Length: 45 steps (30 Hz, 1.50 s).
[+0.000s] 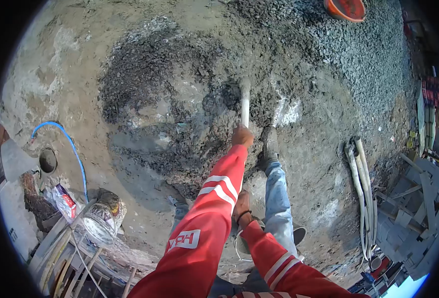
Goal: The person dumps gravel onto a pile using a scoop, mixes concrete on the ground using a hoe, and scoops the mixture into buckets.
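A long pale tool handle (245, 107) runs away from me over the ground, its far end sunk in a dark wet mix of gravel and mud (150, 64). Whatever blade it carries is hidden there, so I cannot tell the kind of tool. My left hand (242, 136) is wrapped round the handle farther out. Closer to my body, my right hand (242, 202), with a dark band at the wrist, is closed round the same handle. Both arms wear red sleeves with white stripes. My feet stand apart at the near side of the mix.
Grey gravel (363, 64) is heaped at upper right beside an orange pan (346, 10). Pale poles (361, 188) lie to the right, near scrap boards (426, 198). On the left are a blue hose (75, 146), a round hole (48, 160) and a stained bucket (102, 213).
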Tool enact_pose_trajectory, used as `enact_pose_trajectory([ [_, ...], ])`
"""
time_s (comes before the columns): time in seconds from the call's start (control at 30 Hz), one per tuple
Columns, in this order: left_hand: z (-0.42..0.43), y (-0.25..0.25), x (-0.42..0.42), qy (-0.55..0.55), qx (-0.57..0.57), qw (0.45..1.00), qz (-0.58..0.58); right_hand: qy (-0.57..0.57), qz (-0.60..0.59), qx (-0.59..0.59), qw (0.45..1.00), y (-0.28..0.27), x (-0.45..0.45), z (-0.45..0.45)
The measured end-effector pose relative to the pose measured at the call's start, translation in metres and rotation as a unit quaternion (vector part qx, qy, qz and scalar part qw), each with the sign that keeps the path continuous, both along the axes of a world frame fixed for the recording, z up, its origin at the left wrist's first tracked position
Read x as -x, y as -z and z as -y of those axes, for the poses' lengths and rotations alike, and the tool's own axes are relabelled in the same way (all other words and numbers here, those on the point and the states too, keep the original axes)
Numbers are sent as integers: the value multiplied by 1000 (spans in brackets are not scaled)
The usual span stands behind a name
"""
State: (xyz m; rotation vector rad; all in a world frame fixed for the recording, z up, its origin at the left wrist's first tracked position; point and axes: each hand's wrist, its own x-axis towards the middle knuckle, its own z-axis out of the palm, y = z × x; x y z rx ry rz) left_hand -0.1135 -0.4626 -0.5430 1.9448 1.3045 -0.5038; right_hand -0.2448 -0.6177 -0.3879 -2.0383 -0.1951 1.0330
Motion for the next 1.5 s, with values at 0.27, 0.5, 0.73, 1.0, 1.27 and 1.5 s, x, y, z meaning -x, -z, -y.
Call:
enact_pose_trajectory([
  [0.27,77,-125,232,-168,65,978,109,29,-76,165,983,-88,215,81],
  [0.5,124,-154,265,-436,249,850,157,-145,-110,239,954,-124,186,145],
  [0.73,46,-125,3,-442,251,827,239,-162,12,212,964,-3,-40,109],
  [1.0,-55,53,-275,-203,32,956,208,-155,176,259,937,90,-333,-10],
  [1.27,-34,74,-231,18,-51,998,-41,-165,42,300,939,59,-282,-7],
  [1.5,20,87,-60,404,-102,908,-49,-165,-95,321,928,-20,-173,9],
])
